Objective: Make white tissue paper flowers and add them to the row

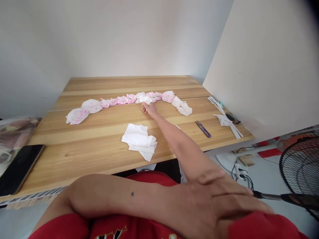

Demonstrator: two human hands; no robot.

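Note:
An arched row of pink-and-white tissue flowers [119, 100] lies across the wooden table [99, 156]. My right hand [149, 108] reaches far out to the middle of the row. Its fingers are pinched on a white tissue flower [146, 99] that sits among the pink ones. My left hand [219, 197] lies flat with its fingers stretched out on my right upper arm, close to my chest, and holds nothing.
A pile of folded white tissues [140, 141] lies near the table's front edge. Purple thread snips [203, 128] and white strips [225, 118] are at the right. A dark phone [17, 167] rests at the front left corner. A fan [299, 169] stands on the floor at right.

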